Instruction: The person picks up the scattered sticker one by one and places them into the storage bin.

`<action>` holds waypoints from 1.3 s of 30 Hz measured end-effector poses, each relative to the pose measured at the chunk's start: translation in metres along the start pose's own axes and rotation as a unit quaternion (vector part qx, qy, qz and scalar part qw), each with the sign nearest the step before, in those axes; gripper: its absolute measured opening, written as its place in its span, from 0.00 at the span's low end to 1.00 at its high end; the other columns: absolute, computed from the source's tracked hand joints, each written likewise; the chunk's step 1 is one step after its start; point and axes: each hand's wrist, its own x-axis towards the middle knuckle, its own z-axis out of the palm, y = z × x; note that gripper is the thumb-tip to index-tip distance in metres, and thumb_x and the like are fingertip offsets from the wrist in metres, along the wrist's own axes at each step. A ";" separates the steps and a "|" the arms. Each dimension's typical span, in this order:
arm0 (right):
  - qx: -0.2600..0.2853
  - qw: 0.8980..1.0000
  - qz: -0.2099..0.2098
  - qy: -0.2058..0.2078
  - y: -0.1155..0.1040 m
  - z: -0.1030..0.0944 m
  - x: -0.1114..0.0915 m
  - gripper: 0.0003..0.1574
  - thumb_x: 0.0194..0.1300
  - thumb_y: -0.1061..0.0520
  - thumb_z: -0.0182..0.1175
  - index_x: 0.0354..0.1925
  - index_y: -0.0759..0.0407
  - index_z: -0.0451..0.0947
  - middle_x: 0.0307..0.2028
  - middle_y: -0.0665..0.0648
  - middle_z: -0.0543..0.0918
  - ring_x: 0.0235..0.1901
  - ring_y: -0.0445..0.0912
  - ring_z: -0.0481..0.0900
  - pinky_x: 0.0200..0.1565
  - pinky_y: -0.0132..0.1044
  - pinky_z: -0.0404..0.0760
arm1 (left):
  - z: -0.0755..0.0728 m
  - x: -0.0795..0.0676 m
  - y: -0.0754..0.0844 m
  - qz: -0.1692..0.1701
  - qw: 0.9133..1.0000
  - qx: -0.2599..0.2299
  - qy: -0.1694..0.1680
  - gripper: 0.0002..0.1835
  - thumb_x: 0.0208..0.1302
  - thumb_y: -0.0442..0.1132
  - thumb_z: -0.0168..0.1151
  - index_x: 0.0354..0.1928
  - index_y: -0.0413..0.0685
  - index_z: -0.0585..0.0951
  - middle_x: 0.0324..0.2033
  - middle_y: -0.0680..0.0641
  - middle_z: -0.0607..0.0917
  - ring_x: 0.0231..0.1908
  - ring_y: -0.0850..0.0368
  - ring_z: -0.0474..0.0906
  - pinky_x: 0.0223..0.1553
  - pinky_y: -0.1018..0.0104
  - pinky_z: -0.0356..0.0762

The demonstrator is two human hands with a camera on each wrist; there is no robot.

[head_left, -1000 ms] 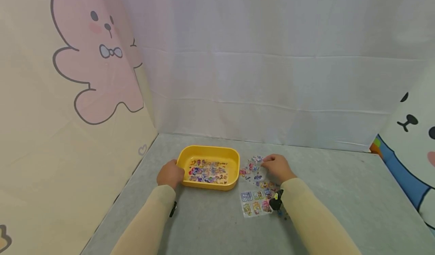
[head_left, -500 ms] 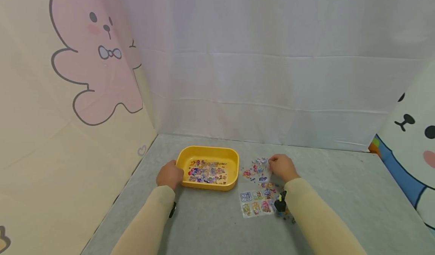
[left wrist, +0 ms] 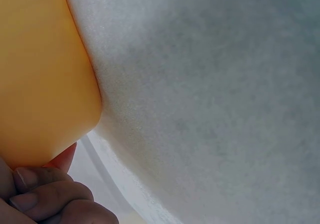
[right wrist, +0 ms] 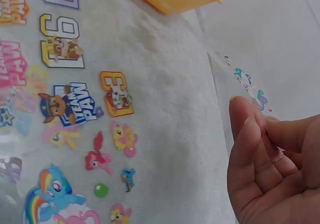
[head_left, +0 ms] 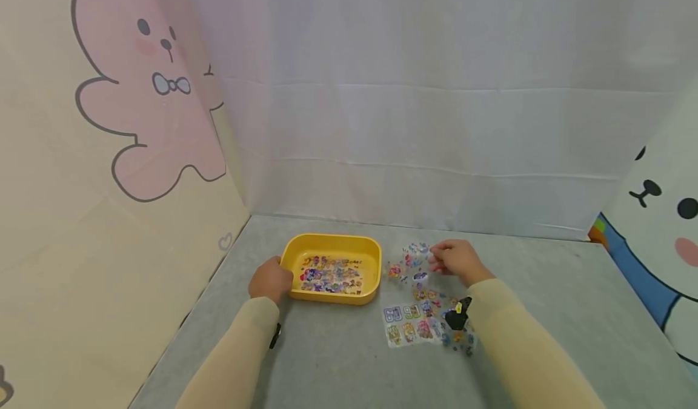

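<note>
My left hand (head_left: 271, 280) grips the left side of a yellow plastic tray (head_left: 332, 299), fingers curled at its wall in the left wrist view. Inside the tray lies a clear sticker sheet (head_left: 331, 275) covered with small colourful figures. Between thumb and fingertips, my right hand (head_left: 458, 259) pinches the edge of another clear sticker sheet (head_left: 415, 256), which stands raised on edge in the right wrist view. Below that hand, more sticker sheets (head_left: 408, 325) overlap on the table, printed with cartoon dogs, numbers and ponies (right wrist: 55, 191).
The grey table (head_left: 327, 360) meets a white curtain (head_left: 436, 154) at the back. A cream cloth wall (head_left: 163, 263) with a pink bear runs along the left edge. Another printed cloth (head_left: 665, 245) hangs at the right.
My right hand has moved a little right and up, lifting the pinched sticker sheet away from the others. More of the sheets below shows now. The left hand still holds the tray.
</note>
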 end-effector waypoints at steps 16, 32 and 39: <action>0.011 1.000 -0.015 -0.024 -0.023 -0.012 0.000 0.18 0.70 0.58 0.49 0.51 0.70 0.74 0.36 0.61 0.82 0.29 0.46 0.82 0.35 0.38 0.81 | 0.002 0.001 -0.003 -0.018 1.000 -0.009 0.004 0.27 0.59 0.39 0.56 0.61 0.39 0.69 0.47 0.39 0.79 0.36 0.45 0.72 0.45 0.48 0.73; -0.020 0.999 -0.041 -0.011 -0.055 0.003 -0.005 0.16 0.71 0.56 0.49 0.46 0.67 0.75 0.34 0.61 0.80 0.28 0.46 0.80 0.35 0.37 0.81 | 0.005 0.005 -0.003 -0.009 1.000 -0.008 0.009 0.27 0.59 0.39 0.56 0.61 0.40 0.70 0.45 0.39 0.80 0.35 0.46 0.72 0.41 0.49 0.74; -0.024 0.999 -0.043 -0.013 -0.066 0.025 -0.009 0.15 0.70 0.56 0.51 0.44 0.66 0.77 0.32 0.61 0.81 0.27 0.47 0.80 0.35 0.40 0.81 | 0.003 0.003 -0.003 -0.005 1.000 -0.006 0.006 0.26 0.59 0.39 0.55 0.61 0.40 0.70 0.44 0.39 0.80 0.35 0.46 0.73 0.40 0.50 0.74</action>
